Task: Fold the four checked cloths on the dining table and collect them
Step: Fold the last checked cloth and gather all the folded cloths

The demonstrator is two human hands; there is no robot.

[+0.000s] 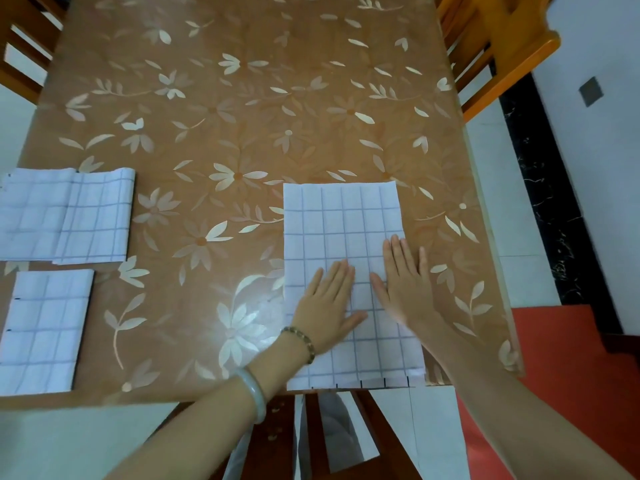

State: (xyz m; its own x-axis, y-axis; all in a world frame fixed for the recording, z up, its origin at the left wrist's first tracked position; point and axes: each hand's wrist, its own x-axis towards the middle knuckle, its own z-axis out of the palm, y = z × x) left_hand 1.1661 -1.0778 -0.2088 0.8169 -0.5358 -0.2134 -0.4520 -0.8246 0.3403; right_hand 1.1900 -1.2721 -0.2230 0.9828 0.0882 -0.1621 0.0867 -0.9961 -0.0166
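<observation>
A white checked cloth point(343, 220), folded into a long rectangle, lies at the near right of the dining table point(242, 98). My left hand point(329, 303) and my right hand point(403, 278) rest flat on its near half, fingers spread, holding nothing. A second checked cloth point(69, 216), folded with one layer overlapping, lies at the left edge. A third folded checked cloth point(45, 327) sits just nearer than it, partly cut off by the frame.
The table carries a brown floral cover. Wooden chairs stand at the far left point(24, 46), the far right point(491, 46) and under the near edge point(311, 431). A red floor patch point(561, 358) lies at the right.
</observation>
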